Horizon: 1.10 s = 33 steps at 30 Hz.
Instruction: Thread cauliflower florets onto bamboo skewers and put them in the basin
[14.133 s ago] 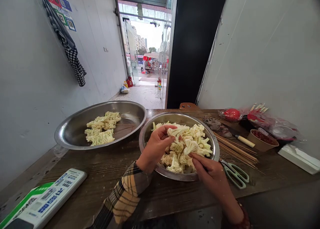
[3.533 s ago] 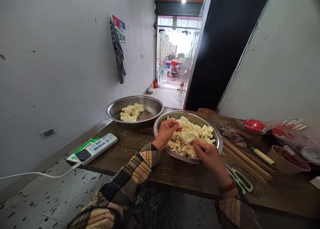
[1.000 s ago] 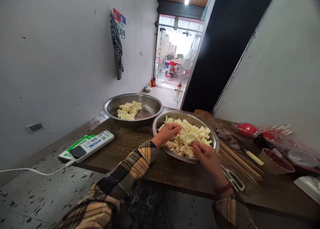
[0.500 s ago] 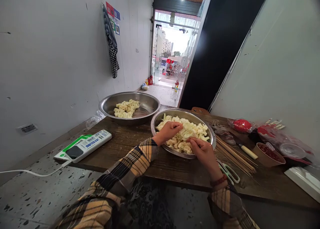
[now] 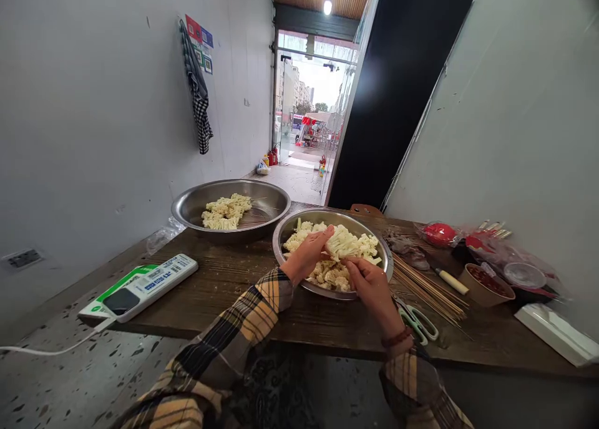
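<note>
My left hand (image 5: 306, 254) is closed around the left side of a pale cauliflower piece (image 5: 345, 243), thumb on top, above a steel bowl (image 5: 384, 260) filled with loose cauliflower florets (image 5: 330, 275). Pinched together, the fingertips of my right hand (image 5: 373, 287) are at the lower edge of that same piece. Whether a thin stick is also between them is hidden. To the left, a wider steel basin (image 5: 276, 206) contains flattish cauliflower pieces (image 5: 228, 212) with thin sticks showing beside them.
Right of the bowl lie bamboo skewers (image 5: 428, 292), scissors (image 5: 418, 323), a wooden-handled knife (image 5: 452, 281) and a paper tub of red sauce (image 5: 489, 284). A white device (image 5: 150, 285) with a cable occupies the left table edge. A white box (image 5: 556, 333) is at far right.
The view has shifted, so everything sits slightly further left. My left hand has opened out from a pinch to wrap the cauliflower piece's side; my right fingers stay at its lower edge.
</note>
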Tool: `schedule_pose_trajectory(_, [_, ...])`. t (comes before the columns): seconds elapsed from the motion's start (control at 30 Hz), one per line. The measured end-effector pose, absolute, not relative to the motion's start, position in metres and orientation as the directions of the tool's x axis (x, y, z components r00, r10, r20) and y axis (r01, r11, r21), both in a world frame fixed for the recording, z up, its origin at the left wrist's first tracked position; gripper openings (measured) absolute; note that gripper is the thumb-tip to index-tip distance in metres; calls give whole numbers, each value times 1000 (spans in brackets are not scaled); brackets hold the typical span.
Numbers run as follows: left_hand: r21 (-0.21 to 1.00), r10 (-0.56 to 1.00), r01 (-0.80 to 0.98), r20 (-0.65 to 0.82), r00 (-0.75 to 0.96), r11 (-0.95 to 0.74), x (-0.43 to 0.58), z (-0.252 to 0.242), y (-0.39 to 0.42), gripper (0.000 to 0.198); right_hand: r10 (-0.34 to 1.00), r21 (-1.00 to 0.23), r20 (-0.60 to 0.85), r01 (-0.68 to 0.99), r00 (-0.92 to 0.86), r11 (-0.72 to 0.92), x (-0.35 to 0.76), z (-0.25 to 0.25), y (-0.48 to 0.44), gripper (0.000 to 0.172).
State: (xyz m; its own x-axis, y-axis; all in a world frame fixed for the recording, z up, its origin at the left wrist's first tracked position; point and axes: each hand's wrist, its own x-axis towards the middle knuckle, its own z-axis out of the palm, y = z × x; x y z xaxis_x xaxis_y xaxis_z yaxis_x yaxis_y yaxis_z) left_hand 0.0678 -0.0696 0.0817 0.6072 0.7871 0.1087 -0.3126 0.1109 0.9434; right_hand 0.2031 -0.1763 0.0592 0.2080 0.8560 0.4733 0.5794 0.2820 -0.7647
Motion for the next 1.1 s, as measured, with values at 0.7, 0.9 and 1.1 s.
schedule_pose_trajectory(0.7, [875,720,-461,224,656,148,69,86,-77,43,836,-722,510,629,202,288,204,58,-174,36])
schedule_pose_trajectory(0.9, [910,741,-414,259,619,28,72,84,-78,48,828,-727,524,611,199,313,205,59,-175,34])
schedule_pose_trajectory(1.1, [953,826,-254,276,491,-167,70,77,-70,53,839,-717,515,625,175,310,207,57,-172,32])
